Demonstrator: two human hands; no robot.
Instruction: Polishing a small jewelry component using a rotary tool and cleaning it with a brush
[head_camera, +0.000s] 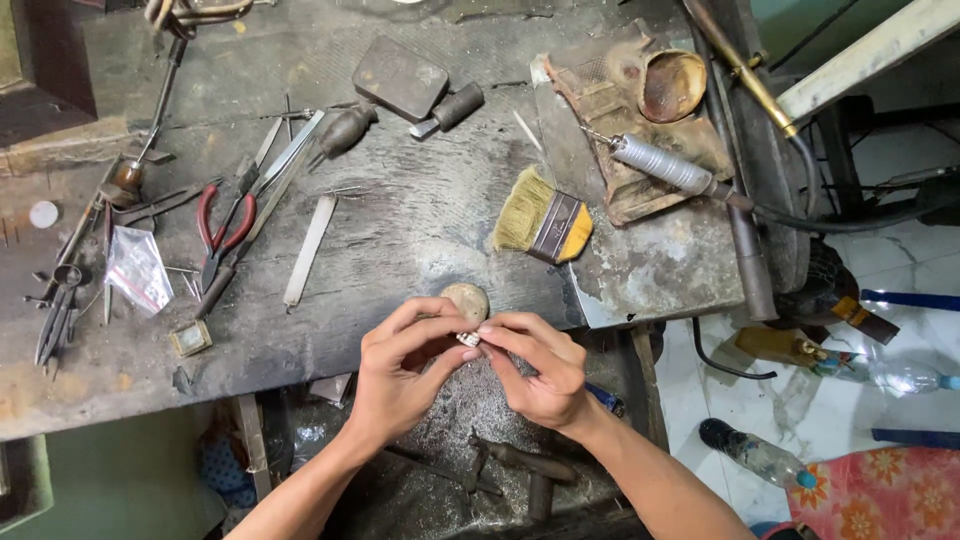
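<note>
Small silver piece, both hands pinching, worn workbench, tiled floor

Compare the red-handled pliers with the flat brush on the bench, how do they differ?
The red-handled pliers are slim metal with red grips and lie among other tools at the left; the flat brush is broad, with pale bristles and a dark and yellow handle, and lies near the middle-right. The pliers point lengthwise down the worn workbench; the brush lies crosswise. Both rest untouched by either hand.

two hands, left and right, one brush, one red pliers, one flat file, one plastic bag, two bottles on the floor.
</note>
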